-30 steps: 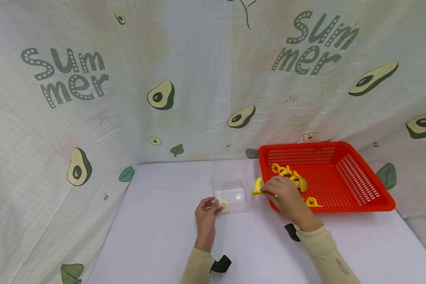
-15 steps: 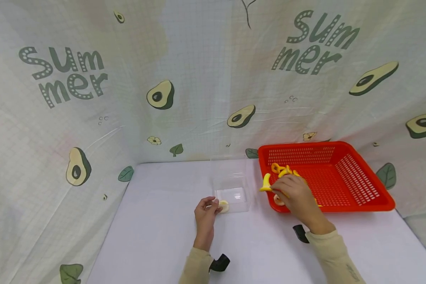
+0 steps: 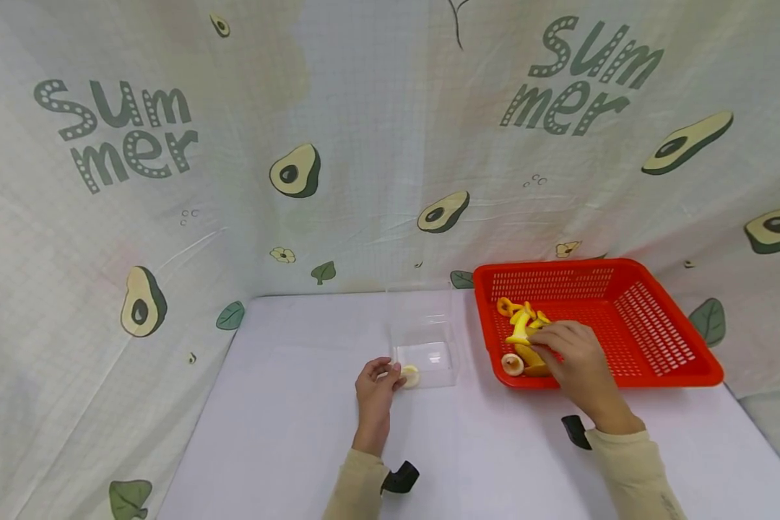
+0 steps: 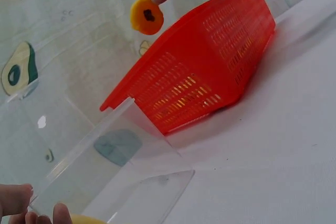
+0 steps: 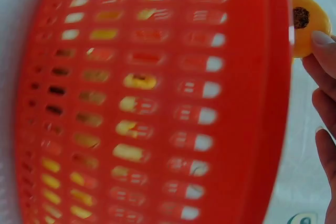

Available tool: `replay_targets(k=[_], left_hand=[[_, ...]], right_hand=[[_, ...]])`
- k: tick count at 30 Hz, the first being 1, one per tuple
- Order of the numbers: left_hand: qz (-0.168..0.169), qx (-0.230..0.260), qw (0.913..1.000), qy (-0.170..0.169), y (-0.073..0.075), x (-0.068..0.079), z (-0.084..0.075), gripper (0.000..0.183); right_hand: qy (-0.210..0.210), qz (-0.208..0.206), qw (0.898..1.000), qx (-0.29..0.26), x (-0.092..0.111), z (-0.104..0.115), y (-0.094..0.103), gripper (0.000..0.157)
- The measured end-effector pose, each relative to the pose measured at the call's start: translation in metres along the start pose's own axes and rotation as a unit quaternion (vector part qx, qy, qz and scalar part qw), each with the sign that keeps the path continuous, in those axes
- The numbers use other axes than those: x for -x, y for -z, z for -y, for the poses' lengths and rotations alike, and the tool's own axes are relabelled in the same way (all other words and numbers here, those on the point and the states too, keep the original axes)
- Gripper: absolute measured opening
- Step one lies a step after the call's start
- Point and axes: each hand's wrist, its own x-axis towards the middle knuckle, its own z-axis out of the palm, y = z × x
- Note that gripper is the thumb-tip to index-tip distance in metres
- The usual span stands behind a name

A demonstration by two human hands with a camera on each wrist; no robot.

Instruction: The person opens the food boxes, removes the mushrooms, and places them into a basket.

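My left hand (image 3: 375,393) pinches the near left edge of a clear plastic box (image 3: 422,325) whose lid stands open at the back. Inside the box, close to those fingertips, lies a pale round piece (image 3: 411,375). Over the left part of the red basket, my right hand (image 3: 575,365) pinches a yellow piece (image 3: 518,331) with a slim stem. Its orange-yellow round end (image 4: 147,16) has a dark brown centre. Below it in the basket are several yellow pieces (image 3: 504,306), some ring-like, and a pale round piece with a brownish middle (image 3: 512,364).
The red basket (image 3: 663,318) has slotted walls and stands on the right of the white table (image 3: 286,419), against the printed cloth backdrop (image 3: 364,108). The clear box sits to its left. A black wrist mount (image 3: 399,478) is on the left sleeve.
The right hand has moved right with the yellow piece, from the basket's left rim to over its inside. The left hand has stayed at the box.
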Motion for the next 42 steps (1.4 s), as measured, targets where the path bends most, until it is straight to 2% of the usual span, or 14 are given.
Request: replay_targets(k=[2,7,13,17,18,20,21,27,42], left_hand=[[-0.002,0.004,1.0000,0.004,0.000,0.000,-0.001,0.027],[-0.007,0.009,0.9999,0.010,-0.001,0.000,-0.003,0.029],[-0.004,0.012,0.9997,0.019,-0.001,0.002,-0.006,0.030],[0.001,0.011,0.9997,0.022,-0.001,0.002,-0.006,0.030],[0.002,0.012,0.9997,0.022,-0.001,0.002,-0.006,0.030],[0.003,0.015,0.9996,0.023,-0.001,0.003,-0.007,0.030],[0.004,0.016,0.9996,0.023,-0.001,0.003,-0.007,0.030],[0.009,0.022,0.9995,0.020,0.000,0.001,-0.006,0.030],[0.014,0.037,0.9988,0.028,0.001,0.000,-0.004,0.028]], right_hand=[[-0.009,0.003,1.000,0.004,0.004,-0.003,0.001,0.065],[-0.029,0.013,0.999,0.011,0.011,-0.010,0.003,0.051],[-0.049,0.021,0.998,0.030,0.020,-0.018,0.006,0.061],[-0.061,0.025,0.997,0.036,0.024,-0.024,0.006,0.020],[-0.065,0.027,0.997,0.039,0.025,-0.025,0.006,0.020],[-0.071,0.029,0.996,0.043,0.026,-0.026,0.007,0.035],[-0.071,0.030,0.996,0.047,0.027,-0.026,0.007,0.037],[-0.073,0.035,0.995,0.050,0.028,-0.027,0.011,0.036],[-0.115,0.050,0.990,0.066,0.028,-0.029,0.020,0.036]])
